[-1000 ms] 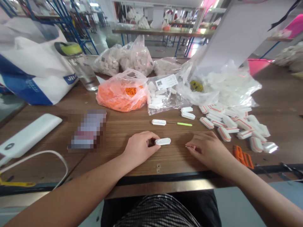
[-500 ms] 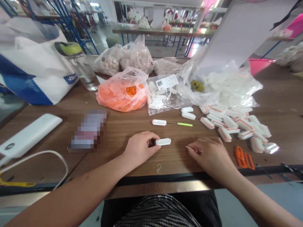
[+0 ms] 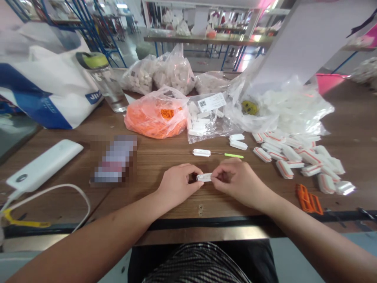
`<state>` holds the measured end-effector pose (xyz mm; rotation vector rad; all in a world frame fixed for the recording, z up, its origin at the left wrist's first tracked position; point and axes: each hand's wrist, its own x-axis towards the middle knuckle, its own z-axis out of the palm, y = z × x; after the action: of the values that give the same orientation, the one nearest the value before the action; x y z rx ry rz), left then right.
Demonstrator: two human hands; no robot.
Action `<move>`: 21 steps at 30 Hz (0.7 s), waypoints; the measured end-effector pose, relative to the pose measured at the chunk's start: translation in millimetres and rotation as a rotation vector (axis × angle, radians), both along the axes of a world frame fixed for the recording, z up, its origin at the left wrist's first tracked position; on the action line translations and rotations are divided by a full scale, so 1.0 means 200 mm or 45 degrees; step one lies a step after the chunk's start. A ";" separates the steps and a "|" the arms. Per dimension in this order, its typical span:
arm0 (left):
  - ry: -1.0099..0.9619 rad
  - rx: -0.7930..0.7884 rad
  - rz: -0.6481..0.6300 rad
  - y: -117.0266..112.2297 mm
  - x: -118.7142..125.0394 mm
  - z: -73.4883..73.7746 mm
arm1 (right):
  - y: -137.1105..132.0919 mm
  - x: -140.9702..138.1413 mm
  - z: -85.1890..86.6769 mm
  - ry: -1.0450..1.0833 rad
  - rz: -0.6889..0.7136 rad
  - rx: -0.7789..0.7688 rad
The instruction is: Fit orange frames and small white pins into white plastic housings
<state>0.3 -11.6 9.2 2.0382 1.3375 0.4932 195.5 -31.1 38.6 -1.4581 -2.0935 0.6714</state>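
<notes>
A small white plastic piece (image 3: 204, 177), oblong with a row of slots along its upper face, lies level just above or on the table. My left hand (image 3: 176, 184) pinches its left end between thumb and forefinger. The closed fingertips of my right hand (image 3: 238, 181) cover its right end; whether a tiny part is also in them is hidden. Beyond the hands lies another white piece (image 3: 202, 152), touching or close to the thin shaft of a tool with a green handle (image 3: 234, 155).
Several white pieces with orange edging (image 3: 309, 155) are heaped at right, near orange frames (image 3: 309, 199). Behind stand a bag of orange parts (image 3: 147, 120), a bag of white parts (image 3: 203, 122) and a bottle (image 3: 108, 86). A power bank (image 3: 44, 165) and blurred phone (image 3: 114, 159) lie left.
My right hand has moved left from the bare tabletop to the right end of the white piece. My left hand keeps its pinch. The view has shifted slightly.
</notes>
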 end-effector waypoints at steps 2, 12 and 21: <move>0.003 0.002 -0.001 0.00 0.00 0.00 | 0.03 -0.04 -0.01 -0.058 0.096 0.058; 0.011 -0.011 -0.014 0.00 0.01 0.02 | 0.08 -0.07 -0.03 -0.193 0.181 0.100; 0.024 -0.013 -0.011 0.00 0.00 0.02 | 0.09 -0.06 -0.01 -0.283 0.286 0.167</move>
<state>0.8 -12.3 13.1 2.0440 1.3388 0.4636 183.2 -13.7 35.8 -1.2876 -2.4486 0.4587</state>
